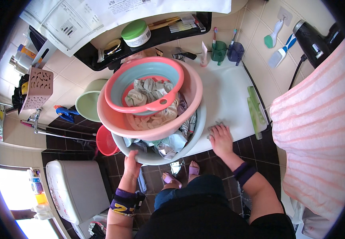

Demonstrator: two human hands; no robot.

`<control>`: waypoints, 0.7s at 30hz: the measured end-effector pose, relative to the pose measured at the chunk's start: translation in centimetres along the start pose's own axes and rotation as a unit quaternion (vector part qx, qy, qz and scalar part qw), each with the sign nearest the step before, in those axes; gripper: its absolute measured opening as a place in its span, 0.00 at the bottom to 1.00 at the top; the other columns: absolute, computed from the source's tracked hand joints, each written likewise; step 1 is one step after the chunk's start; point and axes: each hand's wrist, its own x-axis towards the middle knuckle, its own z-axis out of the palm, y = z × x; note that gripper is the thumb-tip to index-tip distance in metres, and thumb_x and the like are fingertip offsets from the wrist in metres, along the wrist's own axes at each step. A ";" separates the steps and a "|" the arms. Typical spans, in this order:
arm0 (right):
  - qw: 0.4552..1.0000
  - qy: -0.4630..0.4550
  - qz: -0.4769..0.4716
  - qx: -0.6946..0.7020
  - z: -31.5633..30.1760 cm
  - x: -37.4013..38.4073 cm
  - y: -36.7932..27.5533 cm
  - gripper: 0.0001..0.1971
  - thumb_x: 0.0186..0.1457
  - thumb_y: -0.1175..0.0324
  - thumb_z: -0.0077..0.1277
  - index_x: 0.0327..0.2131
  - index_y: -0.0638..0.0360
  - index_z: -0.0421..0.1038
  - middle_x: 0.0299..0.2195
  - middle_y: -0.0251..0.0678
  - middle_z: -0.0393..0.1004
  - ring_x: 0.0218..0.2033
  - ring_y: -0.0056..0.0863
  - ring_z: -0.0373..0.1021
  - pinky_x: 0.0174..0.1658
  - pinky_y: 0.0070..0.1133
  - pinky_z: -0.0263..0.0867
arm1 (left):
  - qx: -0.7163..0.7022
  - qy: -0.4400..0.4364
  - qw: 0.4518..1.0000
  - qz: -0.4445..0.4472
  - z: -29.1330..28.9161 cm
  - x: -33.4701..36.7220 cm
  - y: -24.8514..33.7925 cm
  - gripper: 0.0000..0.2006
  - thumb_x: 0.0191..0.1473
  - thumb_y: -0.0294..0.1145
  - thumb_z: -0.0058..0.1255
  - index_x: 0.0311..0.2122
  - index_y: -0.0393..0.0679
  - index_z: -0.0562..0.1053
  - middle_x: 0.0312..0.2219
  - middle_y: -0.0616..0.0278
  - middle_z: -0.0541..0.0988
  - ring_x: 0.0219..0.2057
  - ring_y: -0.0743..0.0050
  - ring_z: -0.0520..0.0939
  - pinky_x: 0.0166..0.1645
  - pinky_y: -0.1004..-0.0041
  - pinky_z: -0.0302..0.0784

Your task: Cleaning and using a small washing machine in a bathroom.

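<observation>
Three nested basins stand on the left part of a white washbasin counter (224, 95). On top is a coral-rimmed basin (114, 104) with white cloth (150, 91) in it. Under that is a pink basin (196, 89), also holding pale cloth, and lowest a grey-blue basin (150, 160) with mixed laundry (172, 145). My left hand (132, 164) grips the near left rim of the lowest basin, its fingers partly hidden. Right of the basins, my right hand (221, 140) presses a small grey cloth (215, 126) onto the counter near its front edge.
Green combs (254, 109) lie at the counter's right edge. Two cups (219, 52) with toothbrushes and a pink tube (204, 55) stand at the back. A black shelf (97, 59) overhangs behind. A pink striped towel (316, 127) hangs right; a washing machine (79, 191) stands left.
</observation>
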 end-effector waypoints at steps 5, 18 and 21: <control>0.993 -0.027 -0.091 0.066 0.2 -1.1 -5.9 0.26 0.52 0.59 0.52 0.53 0.64 0.66 0.52 0.47 0.68 0.58 0.44 0.61 0.64 0.40 0.50 | -0.055 -0.033 0.998 -0.011 0.8 -2.0 0.2 0.28 0.61 0.56 0.44 0.55 0.43 0.63 0.46 0.54 0.75 0.44 0.60 0.79 0.45 0.59 0.77; 0.994 -0.035 -0.063 0.085 3.5 -0.5 -7.5 0.14 0.51 0.65 0.52 0.40 0.59 0.72 0.46 0.43 0.73 0.52 0.42 0.66 0.60 0.37 0.59 | 0.170 -0.006 0.984 0.043 -5.4 -1.6 -7.9 0.10 0.62 0.32 0.45 0.45 0.38 0.69 0.34 0.59 0.78 0.29 0.71 0.82 0.30 0.76 0.77; 0.978 0.010 -0.168 0.127 1.4 -0.5 -5.7 0.16 0.48 0.66 0.53 0.41 0.60 0.72 0.45 0.44 0.73 0.50 0.43 0.67 0.57 0.37 0.61 | 0.205 0.003 0.976 0.068 -5.4 -1.1 -7.9 0.09 0.61 0.30 0.45 0.42 0.37 0.69 0.28 0.59 0.79 0.28 0.74 0.81 0.30 0.77 0.76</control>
